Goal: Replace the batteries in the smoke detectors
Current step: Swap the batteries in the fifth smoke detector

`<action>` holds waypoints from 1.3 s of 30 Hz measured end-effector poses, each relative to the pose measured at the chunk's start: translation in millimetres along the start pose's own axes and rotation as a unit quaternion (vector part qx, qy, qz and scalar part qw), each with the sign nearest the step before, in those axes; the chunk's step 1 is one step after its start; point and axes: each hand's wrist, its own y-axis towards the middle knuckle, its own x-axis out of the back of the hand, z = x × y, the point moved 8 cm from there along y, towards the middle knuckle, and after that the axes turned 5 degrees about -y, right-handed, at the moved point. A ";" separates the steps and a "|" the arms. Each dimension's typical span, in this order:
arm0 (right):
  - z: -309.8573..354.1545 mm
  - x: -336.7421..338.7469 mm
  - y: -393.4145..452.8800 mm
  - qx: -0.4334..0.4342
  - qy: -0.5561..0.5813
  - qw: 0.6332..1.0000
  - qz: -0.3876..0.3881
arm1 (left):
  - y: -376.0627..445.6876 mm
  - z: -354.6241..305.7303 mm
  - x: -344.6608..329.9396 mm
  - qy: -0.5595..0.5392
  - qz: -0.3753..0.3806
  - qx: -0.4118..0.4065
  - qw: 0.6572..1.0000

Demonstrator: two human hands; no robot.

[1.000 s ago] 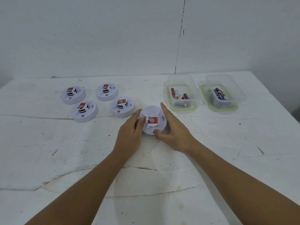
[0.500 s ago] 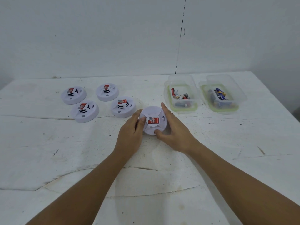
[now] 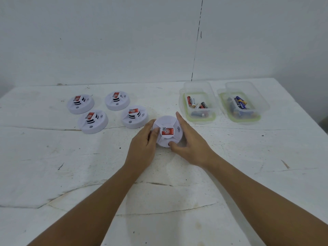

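A round white smoke detector (image 3: 167, 125) with a red label on top sits on the white table at the centre. My left hand (image 3: 142, 148) grips its left side, thumb on top beside the label. My right hand (image 3: 190, 144) grips its right side, fingers along the far rim and thumb on the near edge. Two clear plastic boxes stand at the back right: the left box (image 3: 198, 89) holds red and black batteries, the right box (image 3: 245, 89) holds blue ones.
Several more white smoke detectors lie at the back left, the nearest (image 3: 134, 115) just left of the one I hold, another (image 3: 80, 103) farthest left. The cracked white table (image 3: 159, 201) stretches toward me. A plain wall rises behind.
Both hands stay on the detector. The red label on top has turned slightly; otherwise nothing has visibly moved.
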 end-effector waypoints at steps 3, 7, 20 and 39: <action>-0.4 -0.1 -0.2 0.000 0.004 1.000 0.001 | -0.2 -0.9 0.2 0.001 0.000 -0.004 1.000; -0.4 -0.1 -0.2 0.000 0.004 1.000 0.002 | 0.5 1.2 -0.3 0.002 0.001 -0.001 1.000; 0.8 0.4 -0.9 -0.002 0.004 1.000 0.002 | 0.8 1.1 -0.8 -0.005 0.002 -0.005 1.000; 1.3 0.2 -1.1 0.000 0.009 1.000 0.004 | 0.3 0.1 -1.0 0.001 0.001 -0.004 1.000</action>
